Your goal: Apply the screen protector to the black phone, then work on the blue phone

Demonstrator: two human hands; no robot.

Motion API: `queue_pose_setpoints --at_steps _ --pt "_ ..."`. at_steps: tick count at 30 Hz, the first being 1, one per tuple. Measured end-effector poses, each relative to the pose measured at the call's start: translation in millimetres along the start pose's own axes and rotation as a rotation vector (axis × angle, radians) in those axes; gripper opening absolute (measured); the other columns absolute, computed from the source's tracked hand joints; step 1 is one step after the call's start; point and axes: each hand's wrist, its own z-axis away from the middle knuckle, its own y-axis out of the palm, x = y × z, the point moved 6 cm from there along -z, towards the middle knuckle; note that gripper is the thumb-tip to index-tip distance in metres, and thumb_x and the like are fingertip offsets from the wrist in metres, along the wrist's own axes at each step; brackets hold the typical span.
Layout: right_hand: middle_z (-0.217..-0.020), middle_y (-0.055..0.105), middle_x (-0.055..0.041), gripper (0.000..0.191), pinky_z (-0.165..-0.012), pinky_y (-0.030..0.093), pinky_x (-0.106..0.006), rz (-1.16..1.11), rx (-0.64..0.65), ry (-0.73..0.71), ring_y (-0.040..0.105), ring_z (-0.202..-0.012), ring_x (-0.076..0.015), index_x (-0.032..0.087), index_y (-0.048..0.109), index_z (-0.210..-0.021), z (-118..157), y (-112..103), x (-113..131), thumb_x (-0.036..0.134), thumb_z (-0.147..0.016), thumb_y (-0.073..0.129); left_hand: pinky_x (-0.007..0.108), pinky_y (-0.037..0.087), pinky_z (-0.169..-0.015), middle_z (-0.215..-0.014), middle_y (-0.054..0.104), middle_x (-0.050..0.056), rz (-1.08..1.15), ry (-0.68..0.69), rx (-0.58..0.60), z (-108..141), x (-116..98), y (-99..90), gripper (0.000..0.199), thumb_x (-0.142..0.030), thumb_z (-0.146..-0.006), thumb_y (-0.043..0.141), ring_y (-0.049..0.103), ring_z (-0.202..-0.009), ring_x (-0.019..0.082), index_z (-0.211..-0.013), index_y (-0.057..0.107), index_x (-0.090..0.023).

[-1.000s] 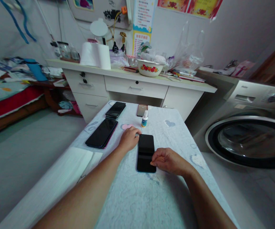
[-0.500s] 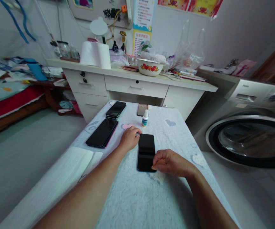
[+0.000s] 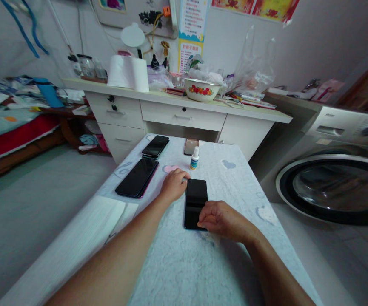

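Note:
A black phone [image 3: 195, 199] lies screen up on the patterned tablecloth [image 3: 177, 263]. At its upper left corner, my left hand [image 3: 174, 184] touches the edge with its fingertips, the fingers curled together; what they may hold is hidden. My right hand [image 3: 217, 219] is over the phone's lower right part, fingers closed in a pinch; anything between them is too small to make out. Beyond the phone stands a small white spray bottle [image 3: 194, 159] with a blue label. Behind the bottle lies a brownish phone [image 3: 191, 146].
On the table's left side are stacked large dark phones [image 3: 137, 177] and another stack of phones [image 3: 155, 146]. A white cabinet [image 3: 184, 114] with a floral bowl [image 3: 201, 90] and a paper roll [image 3: 128, 73] stands behind. A washing machine [image 3: 314, 144] is at the right.
My right hand has moved slightly left, further over the lower part of the black phone. My left hand has stayed at the upper corner.

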Motion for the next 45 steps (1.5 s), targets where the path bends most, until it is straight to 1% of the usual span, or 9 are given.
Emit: queue_pose_setpoints --at_steps 8,13,21,25,30,34,37,41,45 --pt "-0.077 0.061 -0.0013 0.009 -0.059 0.04 -0.021 0.126 -0.044 -0.103 0.054 -0.064 -0.0098 0.017 0.068 -0.079 -5.1 9.1 11.8 0.02 -0.084 0.06 0.031 0.046 -0.086 -0.096 0.063 0.004 -0.004 -0.001 -0.005 0.6 -0.5 -1.5 0.026 -0.009 -0.073 0.051 0.057 -0.093 0.018 -0.09 0.068 -0.019" --pt "-0.078 0.063 -0.0022 0.012 -0.062 0.041 -0.022 0.166 -0.029 -0.15 0.056 -0.07 -0.0115 0.017 0.067 -0.081 -5.9 12.4 16.2 0.018 -0.086 0.057 0.031 0.047 -0.085 -0.096 0.063 0.004 0.005 -0.004 -0.002 0.7 -1.3 -2.3 0.025 -0.009 -0.072 0.052 0.057 -0.091 0.017 -0.089 0.068 -0.019" --pt "-0.078 0.064 -0.0025 0.013 -0.064 0.042 -0.022 0.167 0.008 -0.129 0.057 -0.07 -0.0116 0.017 0.068 -0.08 -3.0 5.8 16.1 0.022 -0.086 0.058 0.031 0.047 -0.084 -0.094 0.062 0.004 0.009 -0.004 -0.006 0.4 -1.9 -2.7 0.025 -0.009 -0.072 0.052 0.057 -0.09 0.017 -0.088 0.068 -0.02" --pt "-0.079 0.064 -0.0021 0.009 -0.067 0.043 -0.022 0.104 0.041 -0.085 0.058 -0.073 -0.0119 0.016 0.068 -0.08 -0.4 3.5 9.9 0.019 -0.083 0.06 0.031 0.047 -0.084 -0.095 0.062 0.005 0.006 0.001 0.001 0.3 -2.0 -2.1 0.026 -0.009 -0.072 0.052 0.057 -0.09 0.018 -0.09 0.068 -0.019" --pt "-0.075 0.065 0.0002 0.009 -0.063 0.042 -0.021 0.007 0.08 -0.014 0.057 -0.068 -0.0107 0.017 0.068 -0.077 4.6 -0.6 1.8 0.014 -0.079 0.059 0.031 0.046 -0.084 -0.095 0.062 0.005 0.012 0.008 0.002 0.1 -1.1 -1.4 0.026 -0.01 -0.073 0.051 0.057 -0.091 0.018 -0.09 0.068 -0.019" --pt "-0.071 0.066 0.0006 0.011 -0.059 0.039 -0.021 0.004 0.085 0.106 0.055 -0.064 -0.0106 0.017 0.069 -0.074 8.1 -6.8 -4.1 0.013 -0.075 0.059 0.031 0.047 -0.084 -0.095 0.062 0.004 0.014 0.001 0.008 -0.1 -0.8 -1.4 0.025 -0.01 -0.073 0.051 0.057 -0.091 0.018 -0.089 0.068 -0.02" --pt "-0.071 0.066 0.0004 0.011 -0.057 0.038 -0.021 0.019 0.085 0.15 0.054 -0.062 -0.0103 0.017 0.07 -0.074 9.2 -8.6 -5.9 0.013 -0.075 0.059 0.031 0.047 -0.084 -0.095 0.062 0.004 0.016 -0.004 0.01 -0.2 -1.1 -1.8 0.026 -0.01 -0.073 0.052 0.057 -0.091 0.017 -0.089 0.068 -0.02" --pt "-0.07 0.063 0.0011 0.009 -0.059 0.038 -0.021 0.063 0.065 0.092 0.054 -0.064 -0.0102 0.018 0.068 -0.072 7.1 -7.2 -2.3 0.015 -0.077 0.06 0.031 0.046 -0.085 -0.095 0.062 0.004 0.009 -0.008 0.006 -0.1 -1.4 -2.5 0.026 -0.01 -0.072 0.052 0.057 -0.092 0.018 -0.089 0.068 -0.02" --pt "-0.074 0.062 -0.0005 0.011 -0.062 0.039 -0.022 0.142 0.053 -0.051 0.054 -0.069 -0.0114 0.017 0.066 -0.073 3.0 -2.0 6.7 0.017 -0.082 0.059 0.032 0.046 -0.086 -0.095 0.063 0.004 0.007 -0.005 0.003 0.2 -1.3 -2.3 0.026 -0.009 -0.072 0.052 0.057 -0.093 0.018 -0.089 0.068 -0.021"
